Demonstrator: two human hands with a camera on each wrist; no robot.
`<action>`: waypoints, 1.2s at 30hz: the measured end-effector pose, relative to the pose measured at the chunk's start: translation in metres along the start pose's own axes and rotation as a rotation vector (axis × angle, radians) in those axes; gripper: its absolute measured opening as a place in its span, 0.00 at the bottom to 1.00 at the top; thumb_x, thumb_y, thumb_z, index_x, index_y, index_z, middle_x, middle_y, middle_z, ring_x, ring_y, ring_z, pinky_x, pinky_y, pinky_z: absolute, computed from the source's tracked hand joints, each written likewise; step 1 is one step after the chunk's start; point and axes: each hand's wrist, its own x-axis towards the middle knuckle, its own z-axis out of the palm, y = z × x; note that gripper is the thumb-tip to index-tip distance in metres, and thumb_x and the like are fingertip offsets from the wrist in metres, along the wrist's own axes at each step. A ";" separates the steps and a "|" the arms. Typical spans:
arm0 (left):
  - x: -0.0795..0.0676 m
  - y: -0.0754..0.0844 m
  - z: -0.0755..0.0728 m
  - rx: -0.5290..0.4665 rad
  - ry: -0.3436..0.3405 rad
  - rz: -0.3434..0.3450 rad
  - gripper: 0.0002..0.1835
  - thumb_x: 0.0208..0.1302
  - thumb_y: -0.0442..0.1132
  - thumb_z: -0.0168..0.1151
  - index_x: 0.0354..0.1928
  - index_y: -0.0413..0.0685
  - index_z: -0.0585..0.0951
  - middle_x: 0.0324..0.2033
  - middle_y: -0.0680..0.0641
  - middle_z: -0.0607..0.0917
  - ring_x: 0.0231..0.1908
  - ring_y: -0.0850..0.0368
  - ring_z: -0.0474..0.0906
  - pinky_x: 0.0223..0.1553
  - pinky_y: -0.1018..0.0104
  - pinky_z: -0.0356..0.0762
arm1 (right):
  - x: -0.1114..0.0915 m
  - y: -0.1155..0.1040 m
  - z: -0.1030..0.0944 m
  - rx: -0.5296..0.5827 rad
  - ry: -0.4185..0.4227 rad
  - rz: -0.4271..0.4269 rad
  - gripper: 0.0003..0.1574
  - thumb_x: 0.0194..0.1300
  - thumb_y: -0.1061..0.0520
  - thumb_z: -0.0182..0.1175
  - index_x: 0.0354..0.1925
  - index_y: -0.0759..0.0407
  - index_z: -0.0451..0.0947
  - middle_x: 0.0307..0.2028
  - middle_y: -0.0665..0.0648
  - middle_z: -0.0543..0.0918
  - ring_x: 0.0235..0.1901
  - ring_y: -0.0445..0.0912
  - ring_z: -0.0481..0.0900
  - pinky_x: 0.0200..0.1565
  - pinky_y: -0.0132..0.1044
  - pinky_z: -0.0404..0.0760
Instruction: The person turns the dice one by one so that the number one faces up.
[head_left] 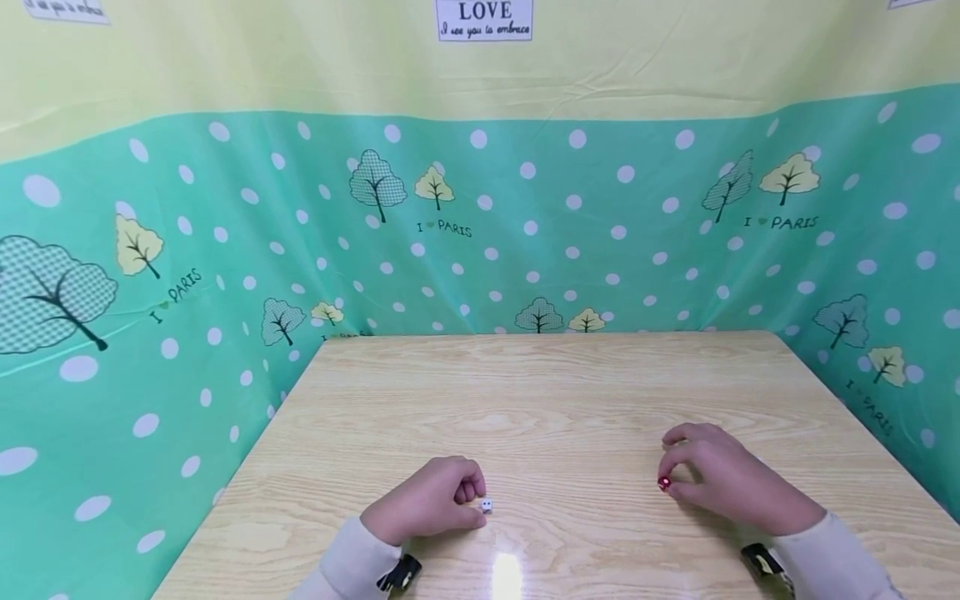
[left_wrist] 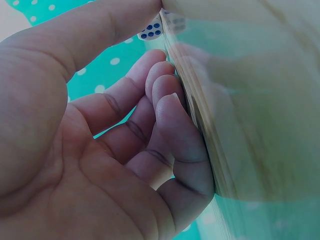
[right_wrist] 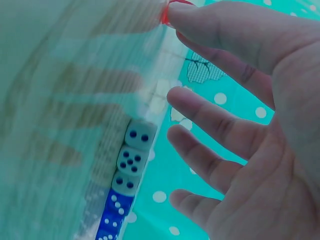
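Note:
A small white die with dark blue pips (head_left: 487, 505) is on the wooden table at the tips of my left hand (head_left: 431, 500). The thumb lies on its near side and the bent index finger on its far side; the other fingers curl toward the palm. In the left wrist view the thumb partly covers the white die (left_wrist: 151, 32). My right hand (head_left: 723, 477) pinches a red die (head_left: 664, 482) between thumb and index finger, low over the table. Its other fingers are spread and loosely bent. In the right wrist view only a red edge (right_wrist: 166, 13) shows at the thumb tip.
A row of white dice (right_wrist: 132, 159) and blue dice (right_wrist: 114, 214) stands on the table beside the right hand's fingers, mostly hidden by that hand in the head view. Light wood table (head_left: 480, 392); a green dotted curtain (head_left: 525, 217) surrounds its back and sides.

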 end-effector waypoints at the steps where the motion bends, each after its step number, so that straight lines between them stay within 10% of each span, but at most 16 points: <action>1: 0.000 0.000 0.000 -0.002 0.002 0.001 0.13 0.54 0.40 0.79 0.36 0.52 0.81 0.31 0.54 0.81 0.33 0.63 0.74 0.38 0.72 0.75 | 0.000 0.001 -0.001 0.004 -0.006 0.005 0.20 0.51 0.52 0.81 0.28 0.25 0.82 0.54 0.54 0.83 0.58 0.60 0.77 0.60 0.65 0.74; 36: -0.002 0.005 -0.001 0.002 0.005 -0.001 0.13 0.54 0.39 0.79 0.36 0.51 0.82 0.31 0.53 0.81 0.33 0.63 0.74 0.37 0.72 0.74 | -0.008 0.032 -0.010 0.025 -0.023 0.123 0.14 0.55 0.52 0.78 0.30 0.31 0.84 0.56 0.61 0.82 0.58 0.66 0.77 0.56 0.66 0.77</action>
